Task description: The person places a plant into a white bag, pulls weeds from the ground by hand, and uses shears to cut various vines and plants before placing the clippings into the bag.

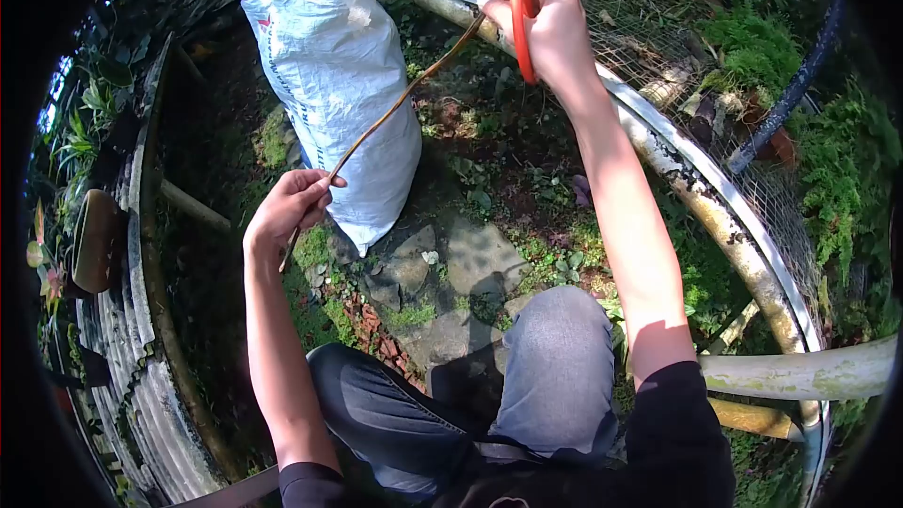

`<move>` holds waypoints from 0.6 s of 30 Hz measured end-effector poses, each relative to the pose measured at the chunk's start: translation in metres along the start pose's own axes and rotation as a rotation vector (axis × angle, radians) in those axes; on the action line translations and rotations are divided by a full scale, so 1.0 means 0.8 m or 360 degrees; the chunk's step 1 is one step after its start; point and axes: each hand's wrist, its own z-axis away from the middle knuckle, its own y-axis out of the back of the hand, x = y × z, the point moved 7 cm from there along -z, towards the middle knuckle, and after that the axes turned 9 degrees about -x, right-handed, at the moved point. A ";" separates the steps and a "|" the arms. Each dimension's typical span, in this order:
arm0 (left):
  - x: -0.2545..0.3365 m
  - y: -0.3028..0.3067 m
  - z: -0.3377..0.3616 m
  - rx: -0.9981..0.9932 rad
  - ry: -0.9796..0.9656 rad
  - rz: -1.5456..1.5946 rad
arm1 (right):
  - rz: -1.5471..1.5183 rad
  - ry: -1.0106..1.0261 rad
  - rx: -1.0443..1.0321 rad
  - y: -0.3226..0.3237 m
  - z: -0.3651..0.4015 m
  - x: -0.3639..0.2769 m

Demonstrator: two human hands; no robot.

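Note:
My left hand is closed in a pinch on a long, thin brown stem. Its short lower end pokes out below my fingers, while the rest slants up to the right across the front of a white woven sack. At the upper right, my right hand grips scissors with orange-red handles, blades pointing up and away. The stem's far end reaches the blades and fingertips of that hand. The standing sack is full-looking, its top loosely gathered.
A pale, weathered pipe rail curves along the right, with wire mesh and ferns beyond it. Corrugated sheeting edges the left. Mossy paving stones lie between the sack and my bent knees.

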 end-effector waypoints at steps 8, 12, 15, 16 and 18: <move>0.248 -0.200 -0.141 -0.0145 -0.0658 0.0827 | 0.0762 -0.0419 0.0233 0.150 -0.014 -0.001; 0.307 -0.297 -0.204 -0.0155 -0.0700 0.0943 | 0.0267 -0.0631 0.0232 0.176 0.066 0.001; 0.310 -0.328 -0.227 -0.0130 -0.0816 0.0528 | 0.0020 -0.0593 0.0241 0.180 0.104 -0.007; 0.307 -0.330 -0.218 -0.0038 -0.0866 0.0369 | 0.0050 -0.0644 0.0229 0.179 0.113 -0.015; 0.298 -0.319 -0.236 -0.0010 -0.1062 0.0078 | 0.0116 -0.0699 0.0195 0.178 0.119 -0.026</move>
